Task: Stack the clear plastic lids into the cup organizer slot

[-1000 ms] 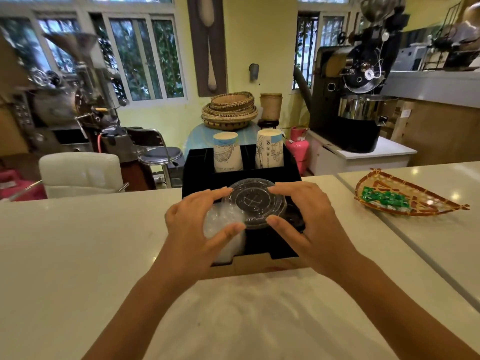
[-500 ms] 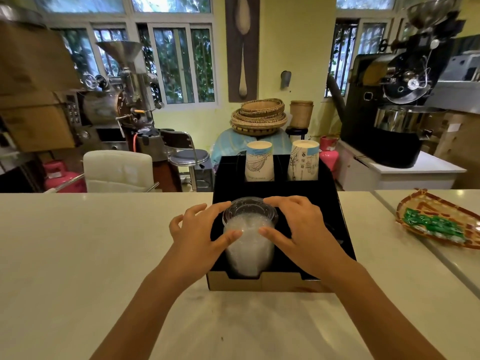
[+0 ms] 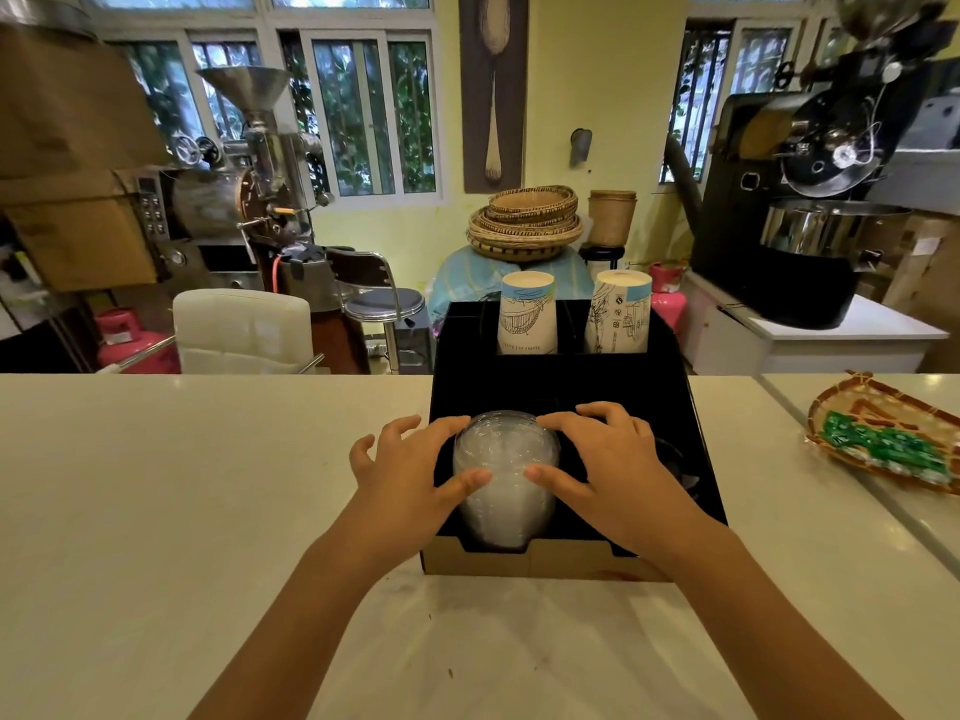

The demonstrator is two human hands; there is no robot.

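A tall stack of clear plastic lids [image 3: 501, 485] stands in the front left slot of the black cup organizer [image 3: 561, 387] on the white counter. My left hand [image 3: 410, 472] clasps the stack from the left, thumb on its front. From the right, my right hand [image 3: 613, 470] wraps it, fingers over the top edge. Two stacks of paper cups [image 3: 527, 319] stick up from the organizer's back slots.
A woven tray [image 3: 852, 402] with a green packet lies on the counter to the right. Beyond the counter stand a white chair [image 3: 244, 330], a stool, baskets and coffee roasting machines. A counter seam runs diagonally at the right.
One second ago my hands held a lid tilted above the stack. It has since been set down on top, and both hands have closed around the stack's sides.
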